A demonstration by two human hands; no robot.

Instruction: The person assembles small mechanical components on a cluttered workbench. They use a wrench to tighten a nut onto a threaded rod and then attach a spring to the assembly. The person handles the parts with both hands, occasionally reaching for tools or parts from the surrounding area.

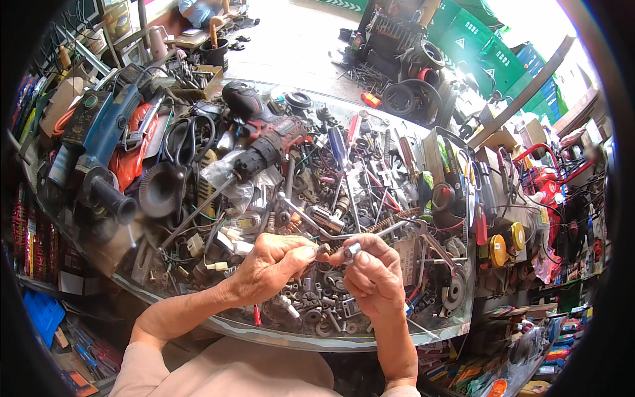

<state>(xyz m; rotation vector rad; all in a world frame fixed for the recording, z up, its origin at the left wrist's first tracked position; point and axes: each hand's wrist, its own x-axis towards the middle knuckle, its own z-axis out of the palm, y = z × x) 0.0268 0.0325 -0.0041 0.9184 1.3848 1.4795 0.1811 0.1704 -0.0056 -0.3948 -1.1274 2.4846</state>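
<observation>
1. Your left hand (pixel 281 264) is closed in a pinch, thumb and fingers gripping a small brownish metal piece (pixel 323 249).
2. Your right hand (pixel 376 272) grips a short silver cylinder (pixel 352 251) between thumb and fingers – its round end shows.
3. Both pieces are up in your hands, near each other, above the front part of the cluttered table (pixel 278 338); whether your right fingertip touches the brownish piece, you cannot tell from this view.
4. Below your hands lie loose washers, bolts and other small metal parts (pixel 324 306).
5. Beyond them, a cordless drill (pixel 286 135) rests on the heap, with a blue power tool (pixel 114 126) to its left.
6. Right of your right hand lies a wrench (pixel 436 246) – near a toothed metal disc (pixel 454 292).
</observation>
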